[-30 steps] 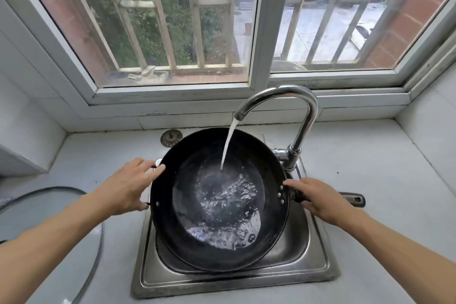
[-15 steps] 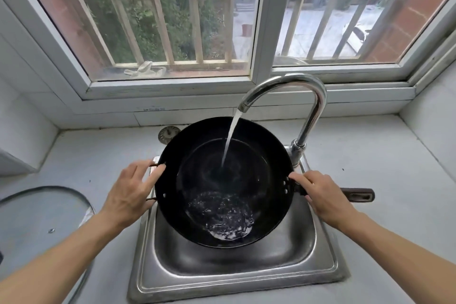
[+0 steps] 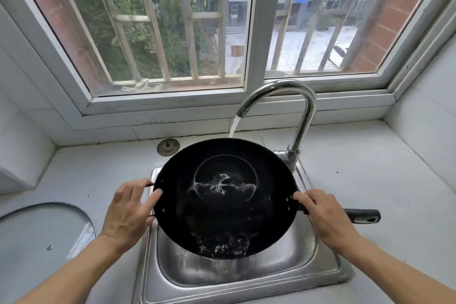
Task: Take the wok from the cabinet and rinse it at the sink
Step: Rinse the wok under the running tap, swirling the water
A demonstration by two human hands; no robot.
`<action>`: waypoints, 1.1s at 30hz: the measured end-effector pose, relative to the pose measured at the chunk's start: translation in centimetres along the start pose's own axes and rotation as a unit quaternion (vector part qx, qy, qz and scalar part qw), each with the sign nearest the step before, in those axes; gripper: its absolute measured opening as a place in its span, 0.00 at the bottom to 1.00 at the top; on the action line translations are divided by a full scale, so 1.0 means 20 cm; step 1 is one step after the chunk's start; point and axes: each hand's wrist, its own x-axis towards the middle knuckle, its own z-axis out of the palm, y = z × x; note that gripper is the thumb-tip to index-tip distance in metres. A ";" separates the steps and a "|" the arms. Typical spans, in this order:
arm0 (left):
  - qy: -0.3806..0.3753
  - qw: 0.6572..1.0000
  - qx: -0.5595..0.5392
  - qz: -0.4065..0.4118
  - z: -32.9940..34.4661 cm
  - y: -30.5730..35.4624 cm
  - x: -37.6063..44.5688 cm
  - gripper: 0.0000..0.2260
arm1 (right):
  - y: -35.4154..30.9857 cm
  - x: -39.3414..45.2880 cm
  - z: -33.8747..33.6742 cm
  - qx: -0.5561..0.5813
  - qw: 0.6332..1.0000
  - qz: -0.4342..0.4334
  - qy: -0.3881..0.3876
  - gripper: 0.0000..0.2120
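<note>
Left hand (image 3: 128, 210): fingers (image 3: 154, 198) curled around the small loop handle at the wok (image 3: 223, 198) rim, thumb pressed on the rim edge; closed grip. Forearm entering from lower left, wrist raised, palm turned toward the wok.

Right hand (image 3: 328, 219): fingers wrapped over the near end of the long handle (image 3: 362, 215), thumb extended toward the rim rivets; closed grip. Forearm entering from lower right, back of hand up.

Wok: black, held above the sink (image 3: 246, 276), clear of the basin. Tilted with the far rim high and the near rim low, interior facing the camera. Long axis through the two handles running left to right, long handle pointing right over the worktop (image 3: 382, 168). Water pooled at the near, low edge and spilling over into the basin.

Faucet (image 3: 291, 111): gooseneck, mounted at the rear right of the sink, running; stream (image 3: 233, 127) dropping behind the far rim.

Sink strainer (image 3: 167, 147): lying on the worktop behind the wok, left of the faucet. Glass lid (image 3: 44, 242): flat on the worktop at far left, well apart from the sink.
</note>
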 end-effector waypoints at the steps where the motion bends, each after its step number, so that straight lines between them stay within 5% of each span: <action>1: 0.011 1.000 0.008 0.002 0.01 0.00 0.01 0.38 | 0.00 0.00 0.01 0.004 1.000 0.005 0.008 0.39; 7: 0.077 0.994 0.072 0.024 0.06 -0.04 0.14 0.24 | 0.02 0.03 0.07 0.007 0.998 0.024 0.053 0.39; 17: 0.099 0.993 0.069 0.005 0.12 -0.05 0.23 0.51 | 0.07 0.04 0.07 0.000 0.995 -0.003 0.101 0.24; 22: 0.126 0.991 0.049 -0.019 0.16 -0.02 0.19 0.33 | 0.09 0.03 0.02 0.051 0.992 0.021 0.112 0.29; 33: 0.108 0.993 0.012 -0.046 0.20 -0.03 0.14 0.35 | 0.04 0.11 -0.01 0.067 0.996 0.017 0.048 0.40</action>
